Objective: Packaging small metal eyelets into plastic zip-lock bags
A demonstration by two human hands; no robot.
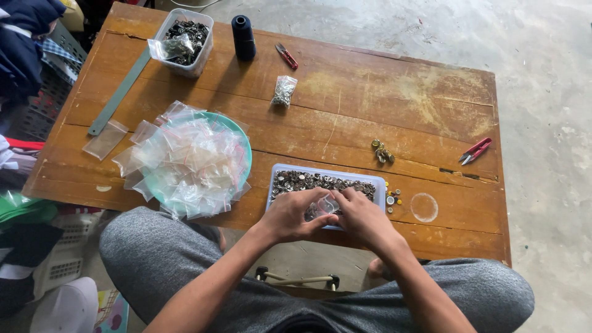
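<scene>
My left hand point(288, 216) and my right hand point(364, 216) meet over the near edge of a clear plastic tray point(279, 168) full of small metal buttons. Between their fingers they pinch a small clear plastic bag point(323, 206) with a few metal pieces in it. To the left stands a teal plate point(242, 137) heaped with empty clear bags point(188, 161). A filled small bag point(283, 90) lies farther back on the wooden table point(382, 92).
At the back stand a clear tub point(185, 66) of dark metal parts, a dark thread spool point(243, 37) and red snips point(286, 56). A grey ruler point(117, 95) lies at the left. Loose brass pieces point(382, 152), a second pair of red snips point(474, 150) and a clear lid point(424, 207) sit right.
</scene>
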